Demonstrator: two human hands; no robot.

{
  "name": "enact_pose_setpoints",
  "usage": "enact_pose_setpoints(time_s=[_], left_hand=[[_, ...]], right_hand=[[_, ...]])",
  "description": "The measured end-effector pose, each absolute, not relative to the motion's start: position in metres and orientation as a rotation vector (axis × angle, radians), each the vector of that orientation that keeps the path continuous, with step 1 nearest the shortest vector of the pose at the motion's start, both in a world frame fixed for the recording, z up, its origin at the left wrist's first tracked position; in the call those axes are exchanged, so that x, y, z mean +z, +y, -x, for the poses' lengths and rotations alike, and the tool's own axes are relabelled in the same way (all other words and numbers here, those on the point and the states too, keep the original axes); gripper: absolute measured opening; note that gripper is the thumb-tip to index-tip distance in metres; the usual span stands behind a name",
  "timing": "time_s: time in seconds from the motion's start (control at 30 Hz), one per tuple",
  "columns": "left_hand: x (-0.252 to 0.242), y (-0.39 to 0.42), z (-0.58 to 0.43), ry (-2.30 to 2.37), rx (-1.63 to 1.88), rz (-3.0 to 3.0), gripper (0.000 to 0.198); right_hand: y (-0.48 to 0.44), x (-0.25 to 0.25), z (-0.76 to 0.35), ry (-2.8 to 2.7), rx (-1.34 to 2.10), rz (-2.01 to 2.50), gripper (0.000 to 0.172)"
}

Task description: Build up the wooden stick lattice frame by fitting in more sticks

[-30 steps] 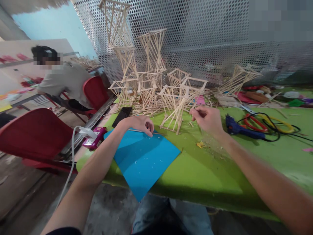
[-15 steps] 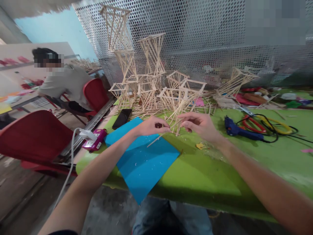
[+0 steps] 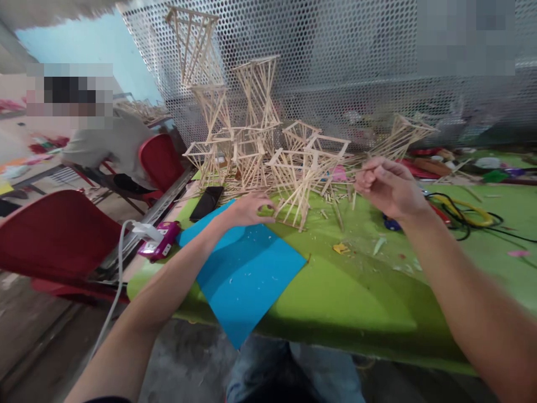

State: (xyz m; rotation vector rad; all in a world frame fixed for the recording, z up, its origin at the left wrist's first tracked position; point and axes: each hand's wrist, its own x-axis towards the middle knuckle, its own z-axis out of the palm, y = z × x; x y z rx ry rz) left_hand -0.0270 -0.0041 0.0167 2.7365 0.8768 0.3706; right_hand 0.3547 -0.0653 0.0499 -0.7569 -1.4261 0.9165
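My left hand is over the top of the blue sheet, its thumb and fingers curved round to the near corner of a twisted wooden stick frame. The fingertips meet the frame's lower left end. My right hand is raised to the right of that frame, fingers curled in with the tips together. Whatever may be between them is too small or hidden to make out. Below this hand, the blue glue gun is mostly covered by the hand and wrist.
More stick frames stand stacked before a perforated metal panel. Loose sticks lie beneath them. A black phone and purple power strip are at left. Yellow-handled scissors lie right. A person sits beyond red chairs.
My right hand has moved away from the frame, up and to the right, over the glue gun. The loose stick sloping below my left hand no longer shows. My left hand has shifted slightly left.
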Motion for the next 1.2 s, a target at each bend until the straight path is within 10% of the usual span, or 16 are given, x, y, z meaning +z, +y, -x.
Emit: enact_pose_setpoints(time_s=[1.2], left_hand=[[0.044, 0.01, 0.038, 0.538, 1.592, -1.768, 0.04]], right_hand=[[-0.092, 0.052, -0.307, -1.605, 0.347, 0.924, 0.026]])
